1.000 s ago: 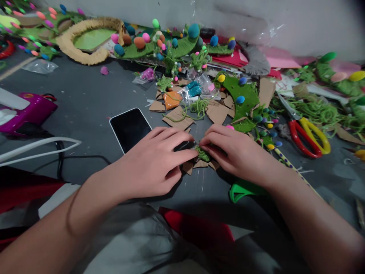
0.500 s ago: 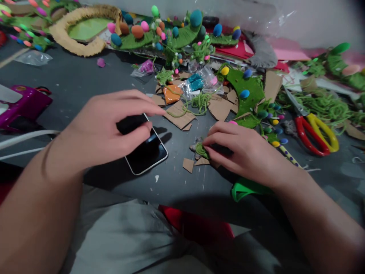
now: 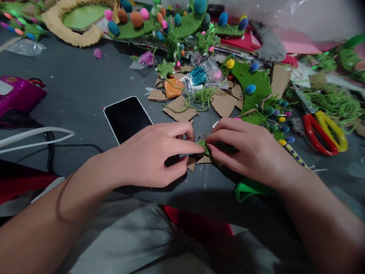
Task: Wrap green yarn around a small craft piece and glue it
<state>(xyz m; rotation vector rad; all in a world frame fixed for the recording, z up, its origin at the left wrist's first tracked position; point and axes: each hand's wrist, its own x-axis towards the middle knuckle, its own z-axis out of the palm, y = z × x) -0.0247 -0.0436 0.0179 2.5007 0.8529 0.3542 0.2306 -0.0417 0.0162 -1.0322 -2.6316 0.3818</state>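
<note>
A small coil of green yarn lies on the dark table between my hands, mostly covered by fingers. My right hand pinches its right side with thumb and fingertips. From the left, my left hand reaches in, its index finger stretched to the coil's edge. The left thumb stands apart below, and the other fingers bend behind. Small cardboard scraps sit just under the fingertips. Behind my left hand is a phone with a dark screen, its lower part hidden by that hand.
Scissors with red and yellow handles lie to the right, beside tangled green yarn. Cardboard pieces and an orange packet are ahead. A bright green object lies under my right wrist. White cables run at the left.
My left hand has moved right, from above the phone to the yarn coil, uncovering much of the phone. My right hand keeps its pinch. The view has shifted slightly.
</note>
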